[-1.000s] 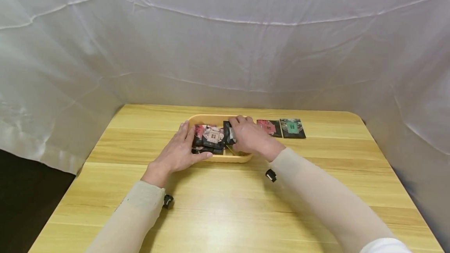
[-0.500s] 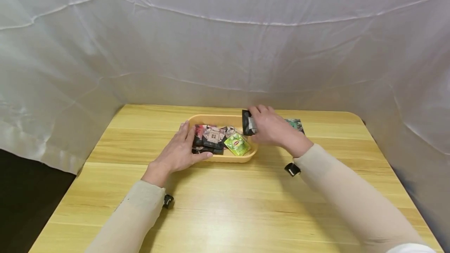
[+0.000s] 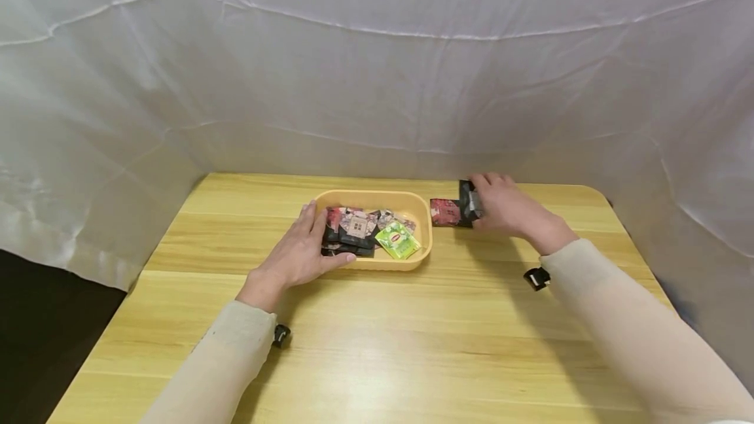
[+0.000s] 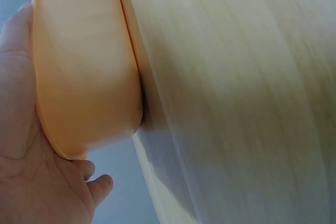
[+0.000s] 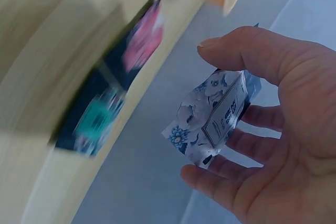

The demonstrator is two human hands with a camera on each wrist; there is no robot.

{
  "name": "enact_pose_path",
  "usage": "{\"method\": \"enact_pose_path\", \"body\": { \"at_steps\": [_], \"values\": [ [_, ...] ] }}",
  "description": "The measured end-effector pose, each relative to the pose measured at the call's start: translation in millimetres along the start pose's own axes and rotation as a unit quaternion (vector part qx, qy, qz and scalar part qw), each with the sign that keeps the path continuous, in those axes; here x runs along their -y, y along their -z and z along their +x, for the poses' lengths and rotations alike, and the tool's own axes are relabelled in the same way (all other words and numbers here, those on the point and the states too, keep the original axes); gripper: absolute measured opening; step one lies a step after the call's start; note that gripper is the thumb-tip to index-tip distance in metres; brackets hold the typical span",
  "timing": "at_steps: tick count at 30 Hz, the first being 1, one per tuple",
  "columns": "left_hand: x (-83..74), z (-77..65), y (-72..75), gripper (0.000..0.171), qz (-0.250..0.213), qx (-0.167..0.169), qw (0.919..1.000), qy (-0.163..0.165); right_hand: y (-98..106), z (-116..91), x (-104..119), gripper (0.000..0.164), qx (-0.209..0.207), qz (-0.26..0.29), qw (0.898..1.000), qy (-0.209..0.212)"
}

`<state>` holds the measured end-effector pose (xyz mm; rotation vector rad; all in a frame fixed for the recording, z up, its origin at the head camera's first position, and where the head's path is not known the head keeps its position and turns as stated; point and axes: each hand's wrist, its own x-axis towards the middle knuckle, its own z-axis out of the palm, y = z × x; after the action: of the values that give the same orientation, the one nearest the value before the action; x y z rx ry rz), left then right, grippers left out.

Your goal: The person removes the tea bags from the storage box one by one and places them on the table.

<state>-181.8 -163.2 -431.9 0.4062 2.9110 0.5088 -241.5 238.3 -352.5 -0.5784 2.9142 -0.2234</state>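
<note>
My left hand [image 3: 292, 250] rests against the left end of a yellow-orange plastic tray [image 3: 427, 241], fingers extended along the end and thumb across the near rim. In the left wrist view the palm lies against the tray's wall [image 4: 86, 66]. My right hand [image 3: 508, 205] holds a tea sachet [image 3: 468, 203] in the air to the right of the tray. Its face shows blue flowers and a label in the right wrist view, where thumb and fingers pinch the sachet [image 5: 215, 114]. Below it lie a red-labelled sachet [image 3: 444, 212] and a green-labelled sachet [image 5: 97, 121], side by side.
Inside the tray are several dark floral sachets [image 3: 357, 228] at the left and a bright green-yellow tea sachet [image 3: 398, 241] at the right. A grey-white fabric sheet [image 3: 377, 97] hangs behind the wooden table [image 3: 377, 339].
The right hand has lifted the dark sachet out of the tray and carried it right, over the sachets on the table, uncovering the green-yellow one. The left hand has stayed put.
</note>
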Motion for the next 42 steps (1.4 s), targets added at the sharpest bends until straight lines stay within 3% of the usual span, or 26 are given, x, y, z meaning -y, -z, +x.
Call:
{"method": "enact_pose_path", "body": {
  "at_steps": [10,18,26,42],
  "values": [
    [-0.8,-0.7,0.2,0.130,-0.002,0.006,1.0000,0.002,1.2,-4.8,-59.8,0.096,0.036,-0.023,0.998,-0.039],
    [-1.4,-0.6,-0.2,0.128,-0.003,0.007,1.0000,0.002,-9.5,-7.3,-94.0,0.095,0.089,-0.026,0.991,-0.091],
    [-1.4,-0.1,0.1,0.127,-0.003,0.008,1.0000,0.003,-20.9,-3.9,-110.4,0.088,0.112,-0.029,0.986,-0.122],
    [-1.6,-0.6,0.6,0.129,-0.002,0.008,1.0000,0.003,-29.9,7.2,-122.9,0.086,0.144,-0.032,0.983,-0.112]
  ]
}}
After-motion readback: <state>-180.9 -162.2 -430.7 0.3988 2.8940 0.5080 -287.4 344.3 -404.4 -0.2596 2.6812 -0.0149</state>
